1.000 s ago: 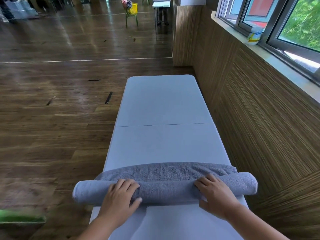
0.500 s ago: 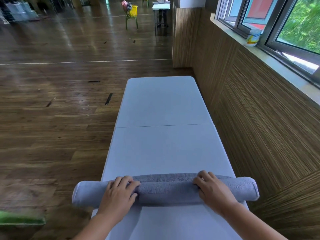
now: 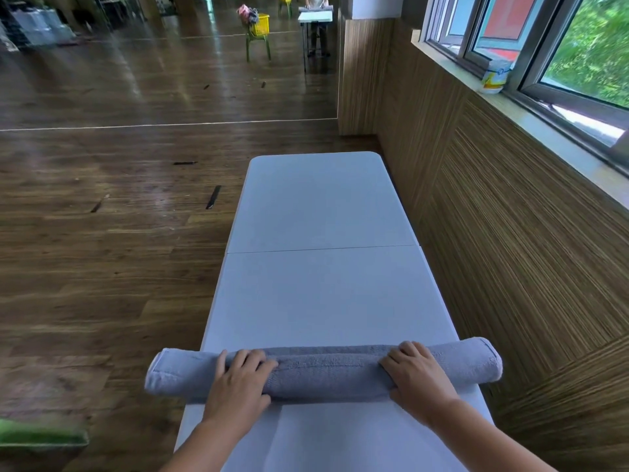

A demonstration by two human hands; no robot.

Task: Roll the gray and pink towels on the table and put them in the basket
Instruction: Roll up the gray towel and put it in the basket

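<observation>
Head view, down along table [image 3: 323, 294]

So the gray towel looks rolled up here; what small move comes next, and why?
Probably grip and lift the gray towel off the table: it is a full roll, hardly any flat tail shows, and left hand and right hand both curl over it.

Big open hall, looks like a studio or activity room: glossy wood floor [image 3: 102, 267], wood-panelled wall [image 3: 510, 250], window [image 3: 544, 46] strip, folding tabletop [image 3: 323, 284], another table [image 3: 315, 17] and yellow basket [image 3: 260, 25] far back.
</observation>
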